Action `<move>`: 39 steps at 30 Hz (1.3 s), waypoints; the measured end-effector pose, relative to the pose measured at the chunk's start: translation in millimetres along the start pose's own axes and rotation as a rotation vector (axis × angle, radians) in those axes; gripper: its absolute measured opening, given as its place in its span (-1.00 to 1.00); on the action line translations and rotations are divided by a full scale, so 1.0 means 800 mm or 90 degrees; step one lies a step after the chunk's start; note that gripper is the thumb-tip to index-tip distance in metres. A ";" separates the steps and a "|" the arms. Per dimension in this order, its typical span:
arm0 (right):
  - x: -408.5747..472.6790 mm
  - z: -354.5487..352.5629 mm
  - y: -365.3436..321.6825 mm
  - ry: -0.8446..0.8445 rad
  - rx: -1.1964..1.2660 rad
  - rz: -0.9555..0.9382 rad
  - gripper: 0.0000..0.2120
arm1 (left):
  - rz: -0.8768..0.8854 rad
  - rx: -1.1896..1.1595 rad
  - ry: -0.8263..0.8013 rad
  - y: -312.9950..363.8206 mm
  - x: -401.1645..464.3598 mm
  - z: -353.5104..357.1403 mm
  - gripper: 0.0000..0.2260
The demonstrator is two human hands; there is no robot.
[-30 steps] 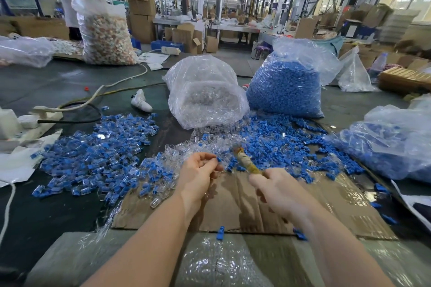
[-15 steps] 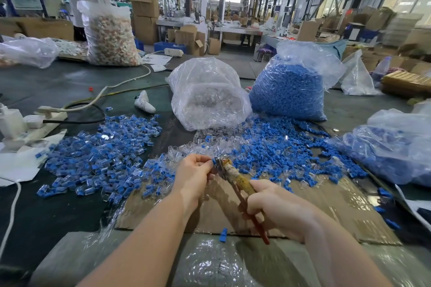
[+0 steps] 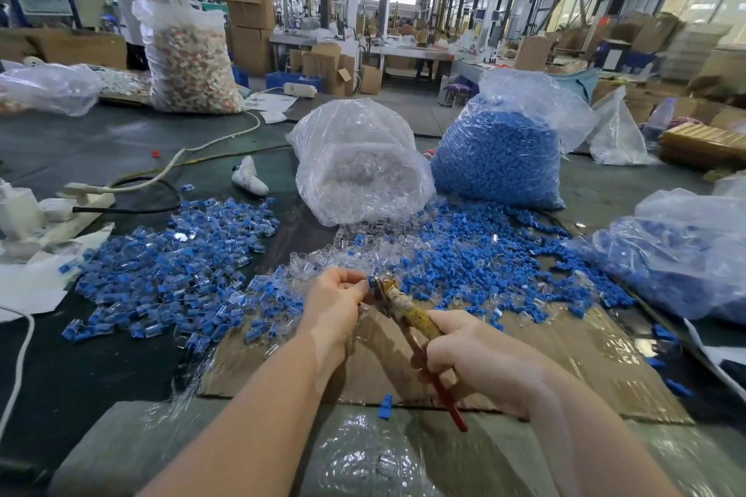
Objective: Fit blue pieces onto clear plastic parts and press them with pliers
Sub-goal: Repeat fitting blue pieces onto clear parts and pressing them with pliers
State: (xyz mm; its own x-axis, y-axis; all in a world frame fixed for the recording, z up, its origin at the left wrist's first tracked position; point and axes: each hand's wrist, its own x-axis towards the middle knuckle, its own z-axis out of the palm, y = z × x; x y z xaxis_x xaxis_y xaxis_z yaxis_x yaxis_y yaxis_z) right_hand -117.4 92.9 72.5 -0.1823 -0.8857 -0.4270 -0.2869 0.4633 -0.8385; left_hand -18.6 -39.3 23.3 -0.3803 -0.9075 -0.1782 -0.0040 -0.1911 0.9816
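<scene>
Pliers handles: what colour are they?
Head view: the pliers have one yellowish, grimy handle and one red, gripped by the right hand.

A second ago our right hand (image 3: 480, 355) held the worn yellow-and-red-handled pliers (image 3: 407, 319) apart from our left hand (image 3: 337, 295). Now we have swung the pliers over, their metal nose meeting the small blue-and-clear plastic piece (image 3: 369, 284) pinched in our left hand's fingers.
</scene>
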 end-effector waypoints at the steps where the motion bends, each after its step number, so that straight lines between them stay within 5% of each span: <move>1: -0.001 0.001 0.000 0.009 -0.010 -0.002 -0.84 | 0.000 0.001 0.000 0.001 -0.001 0.000 -0.93; 9: 0.004 0.003 0.007 0.044 -0.121 -0.013 -0.84 | -0.012 -0.006 0.001 0.000 -0.009 0.007 -0.94; 15: 0.003 -0.006 0.018 -0.073 0.387 -0.046 -0.53 | 0.049 0.032 0.029 0.006 -0.006 0.002 -0.94; 22: 0.004 0.002 0.010 0.105 0.159 -0.082 -0.44 | 0.070 0.060 0.080 0.003 0.000 -0.009 -0.94; 30: 0.033 -0.024 0.046 0.468 -0.281 -0.022 -0.44 | 0.235 0.604 0.335 -0.003 0.011 -0.063 -0.89; 39: 0.039 -0.042 0.066 0.548 -0.436 0.070 -0.53 | 0.229 0.754 0.351 -0.016 0.023 -0.099 -0.80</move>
State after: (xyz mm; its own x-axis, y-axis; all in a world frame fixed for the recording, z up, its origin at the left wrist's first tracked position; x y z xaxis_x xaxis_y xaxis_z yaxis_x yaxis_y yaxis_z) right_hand -170.1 90.8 26.3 -0.7559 -0.6448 0.1134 -0.6405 0.6924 -0.3322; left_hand 47.3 -83.3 1.5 -0.1127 -0.9226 0.3690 -0.8772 0.2668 0.3992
